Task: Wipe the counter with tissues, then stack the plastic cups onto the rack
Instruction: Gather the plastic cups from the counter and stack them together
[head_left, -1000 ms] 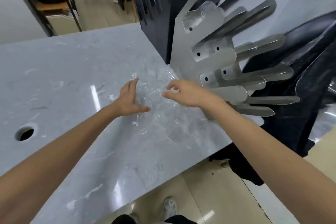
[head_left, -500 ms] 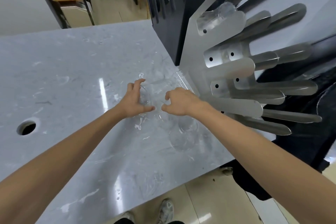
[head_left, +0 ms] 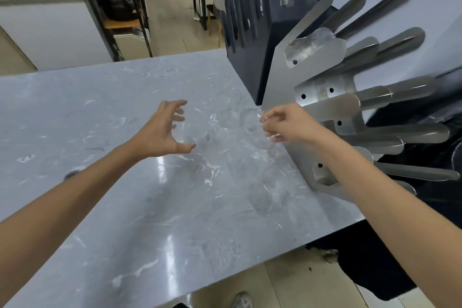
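Observation:
My right hand [head_left: 285, 124] pinches the rim of a clear plastic cup [head_left: 252, 125], held just above the grey marble counter [head_left: 125, 195] beside the metal rack [head_left: 325, 105]. My left hand [head_left: 162, 130] is curled like a claw around another clear cup [head_left: 196, 127], which is very faint. A third clear cup [head_left: 270, 192] lies on its side on the counter near the rack's foot. One more clear cup [head_left: 312, 42] sits on an upper prong of the rack. No tissue is in view.
A dark slotted rack [head_left: 250, 32] stands behind the metal one. A round hole [head_left: 72, 174] in the counter shows beside my left forearm. Black cloth [head_left: 425, 157] hangs at the right. Shelving [head_left: 117, 7] and a person stand on the far floor.
My hands were together over the cups on the counter. They have drawn apart, each with a clear cup, the right one moving toward the rack. The view has tilted up.

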